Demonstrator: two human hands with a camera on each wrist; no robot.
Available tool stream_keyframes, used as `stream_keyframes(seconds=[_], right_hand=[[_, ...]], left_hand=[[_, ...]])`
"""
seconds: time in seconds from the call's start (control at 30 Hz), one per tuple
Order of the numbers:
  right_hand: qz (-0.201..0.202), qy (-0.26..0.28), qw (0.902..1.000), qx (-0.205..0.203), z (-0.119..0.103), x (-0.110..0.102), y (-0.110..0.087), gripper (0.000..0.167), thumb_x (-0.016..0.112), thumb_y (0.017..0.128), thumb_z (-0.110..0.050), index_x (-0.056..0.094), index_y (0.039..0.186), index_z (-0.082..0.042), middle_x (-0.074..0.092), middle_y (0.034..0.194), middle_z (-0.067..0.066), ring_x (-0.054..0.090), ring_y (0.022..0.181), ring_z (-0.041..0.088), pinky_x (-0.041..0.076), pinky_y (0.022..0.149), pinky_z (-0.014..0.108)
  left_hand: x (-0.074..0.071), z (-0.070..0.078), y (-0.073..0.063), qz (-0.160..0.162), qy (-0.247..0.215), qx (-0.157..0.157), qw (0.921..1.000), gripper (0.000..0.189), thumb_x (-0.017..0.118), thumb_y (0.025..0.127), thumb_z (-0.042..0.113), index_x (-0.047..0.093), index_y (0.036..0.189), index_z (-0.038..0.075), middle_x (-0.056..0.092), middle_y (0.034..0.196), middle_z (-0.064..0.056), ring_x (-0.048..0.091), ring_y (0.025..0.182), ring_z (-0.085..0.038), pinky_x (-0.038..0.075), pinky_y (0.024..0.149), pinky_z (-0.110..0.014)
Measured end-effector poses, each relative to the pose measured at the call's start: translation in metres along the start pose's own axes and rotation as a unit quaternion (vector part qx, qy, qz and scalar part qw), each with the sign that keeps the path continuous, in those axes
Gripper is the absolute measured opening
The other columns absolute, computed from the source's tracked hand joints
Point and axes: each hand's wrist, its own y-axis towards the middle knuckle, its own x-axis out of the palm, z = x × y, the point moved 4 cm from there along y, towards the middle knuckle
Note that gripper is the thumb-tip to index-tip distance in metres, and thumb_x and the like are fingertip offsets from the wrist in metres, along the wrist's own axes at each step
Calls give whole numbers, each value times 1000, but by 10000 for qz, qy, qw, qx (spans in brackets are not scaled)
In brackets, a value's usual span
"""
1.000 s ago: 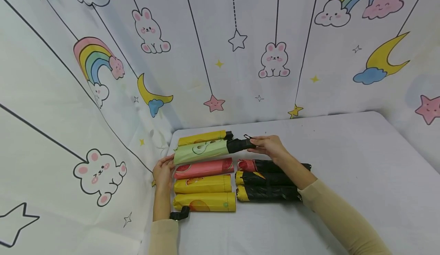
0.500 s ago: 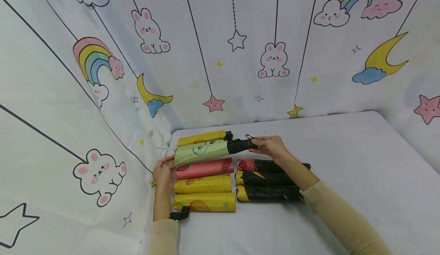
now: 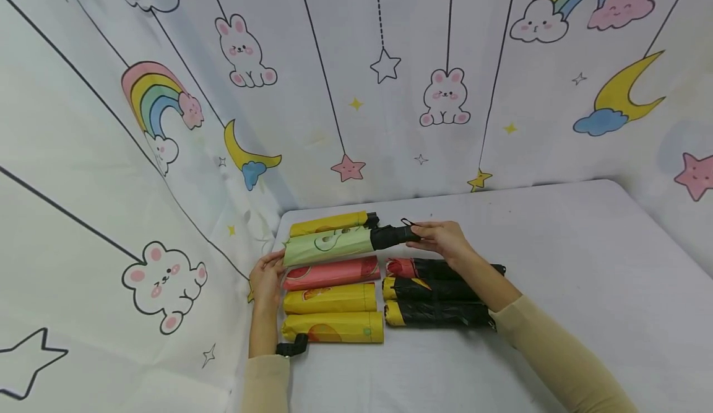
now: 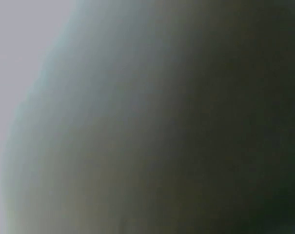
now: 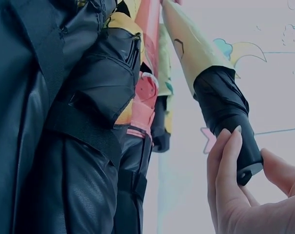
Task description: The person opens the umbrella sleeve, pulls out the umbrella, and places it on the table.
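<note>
Both hands hold a folded umbrella in a pale green sleeve with an avocado print (image 3: 323,247), raised above the row of umbrellas. My left hand (image 3: 266,278) grips the sleeve's left end. At the other end, my right hand (image 3: 440,239) pinches the black handle (image 5: 245,158) between thumb and fingers. Just in front lies a pink umbrella (image 3: 331,273), then a yellow one (image 3: 330,299) and another yellow umbrella (image 3: 348,327). A further yellow umbrella (image 3: 328,222) lies behind. The left wrist view is too dark and blurred to tell anything.
Right of the sleeved umbrellas, under my right forearm, lie several black-wrapped umbrellas (image 3: 437,313) with pink or yellow ends. A white-covered table (image 3: 557,246) carries everything. A patterned cloth (image 3: 390,128) hangs behind and at the left. A black strap with a camera (image 3: 292,345) sits at my left wrist.
The green umbrella and my right hand have shifted very slightly to the right. Both hands keep their hold, and the other umbrellas stay in place.
</note>
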Motion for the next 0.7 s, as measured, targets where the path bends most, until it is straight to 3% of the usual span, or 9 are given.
stream_keyframes(seconds=[0.2,0.47,0.7], right_hand=[[87,-9,10000,34,0,-2,-1,48,71,101,-13,58,142,8,65,135,17,77,99,24,57,95,37],[49,77,10000,37,1,-5,-4,48,69,102,-12,56,144,7,60,143,21,77,100,25,56,96,35],[109,126,9998,60,3,-9,-4,49,71,101,-14,57,144,7,63,138,18,77,100,25,57,95,34]], left_hand=[[3,1,-1,104,48,-17,9999,43,53,94,-19,55,135,-7,66,134,-16,64,125,-21,55,87,-23],[6,2,-2,27,-3,50,10000,43,53,94,-20,53,136,-9,60,142,-24,62,129,-26,56,89,-24],[7,2,-2,-23,-4,12,10000,43,52,94,-19,51,136,-9,60,143,-23,60,132,-27,55,89,-23]])
